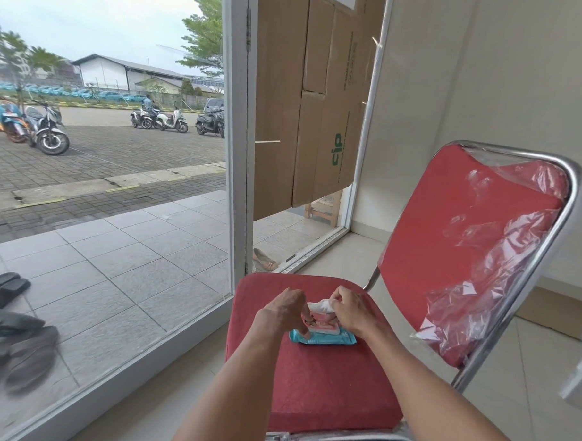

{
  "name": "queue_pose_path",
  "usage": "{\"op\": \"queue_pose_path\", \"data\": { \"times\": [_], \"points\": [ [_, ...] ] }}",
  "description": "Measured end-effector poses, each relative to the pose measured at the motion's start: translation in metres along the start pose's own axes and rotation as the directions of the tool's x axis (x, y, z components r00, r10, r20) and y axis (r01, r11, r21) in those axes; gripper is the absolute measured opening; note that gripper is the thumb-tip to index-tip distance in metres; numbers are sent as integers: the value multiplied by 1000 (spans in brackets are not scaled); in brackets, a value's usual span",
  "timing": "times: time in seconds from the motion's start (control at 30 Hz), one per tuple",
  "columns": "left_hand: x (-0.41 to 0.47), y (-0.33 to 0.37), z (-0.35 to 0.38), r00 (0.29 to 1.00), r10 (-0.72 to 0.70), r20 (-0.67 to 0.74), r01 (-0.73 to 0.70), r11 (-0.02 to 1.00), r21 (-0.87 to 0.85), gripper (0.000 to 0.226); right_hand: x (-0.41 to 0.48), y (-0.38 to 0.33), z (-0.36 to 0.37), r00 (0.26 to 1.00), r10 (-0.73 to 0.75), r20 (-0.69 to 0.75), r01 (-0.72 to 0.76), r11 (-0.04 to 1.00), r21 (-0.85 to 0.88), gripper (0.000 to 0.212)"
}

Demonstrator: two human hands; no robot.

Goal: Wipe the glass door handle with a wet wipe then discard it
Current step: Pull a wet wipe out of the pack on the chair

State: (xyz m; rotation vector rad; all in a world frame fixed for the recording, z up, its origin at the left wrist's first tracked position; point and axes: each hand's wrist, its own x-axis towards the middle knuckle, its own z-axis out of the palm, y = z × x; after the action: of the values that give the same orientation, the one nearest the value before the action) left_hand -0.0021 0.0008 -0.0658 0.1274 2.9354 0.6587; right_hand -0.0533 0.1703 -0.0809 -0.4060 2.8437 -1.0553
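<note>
A blue wet-wipe pack (324, 337) with a pink flap lies on the red seat of a chair (325, 388). My left hand (287, 312) presses down on the pack's left side, fingers at the flap. My right hand (352, 309) pinches a white wet wipe (319, 306) that sticks up out of the pack's opening. The glass door (308, 104), covered with brown cardboard, stands behind the chair in a white frame. Its handle is not in view.
The chair has a chrome frame and a red backrest (465, 244) partly wrapped in clear plastic. A large glass pane (116, 212) runs along the left, with sandals (3, 287) and parked motorbikes outside. A white wall is on the right.
</note>
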Motion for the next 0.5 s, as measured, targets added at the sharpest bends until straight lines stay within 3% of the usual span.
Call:
{"op": "queue_pose_path", "data": {
  "times": [0.13,0.3,0.5],
  "points": [
    [2,2,0,1000,-4,18,4,1000,10,43,-1,1,-2,1000,-14,22,15,999,-35,14],
    [-2,7,-12,999,-34,-31,35,999,14,47,-7,-11,-14,1000,-13,-20,14,999,49,13],
    [-26,59,-108,999,-39,-21,40,997,63,65,-18,-83,-84,998,32,50,-39,988,149,10]
  ]
}}
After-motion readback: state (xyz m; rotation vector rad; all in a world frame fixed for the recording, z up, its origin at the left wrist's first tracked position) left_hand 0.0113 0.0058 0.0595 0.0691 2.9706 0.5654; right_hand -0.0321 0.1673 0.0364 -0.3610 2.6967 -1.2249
